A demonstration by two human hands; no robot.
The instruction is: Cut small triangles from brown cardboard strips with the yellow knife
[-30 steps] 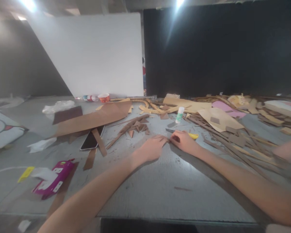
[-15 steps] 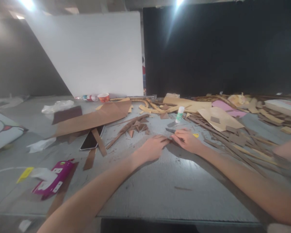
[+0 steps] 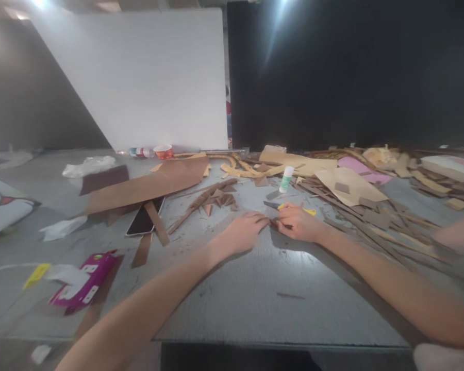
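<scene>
Near the middle of the table my left hand (image 3: 247, 232) lies palm down, its fingers closed together at a small brown strip of paper (image 3: 272, 222). From the other side my right hand (image 3: 297, 224) pinches the same strip; most of it is hidden by the fingers. Just behind my right hand lies a pair of scissors (image 3: 270, 205) with dark blades and yellow handles, partly covered by the hand. A white and green glue stick (image 3: 286, 179) stands beyond it. To the left is a folded, pleated brown paper piece (image 3: 218, 198).
Brown paper strips (image 3: 367, 226) and scraps spread across the right, near another person's arm (image 3: 458, 232). On the left are a large brown sheet (image 3: 150, 188), a phone (image 3: 141, 221) and a purple tissue pack (image 3: 85, 283). Panels (image 3: 158, 77) stand behind.
My right hand has shifted slightly, uncovering more of the scissors' yellow handles. My left hand stays nearly in place. The whole view has tilted a little.
</scene>
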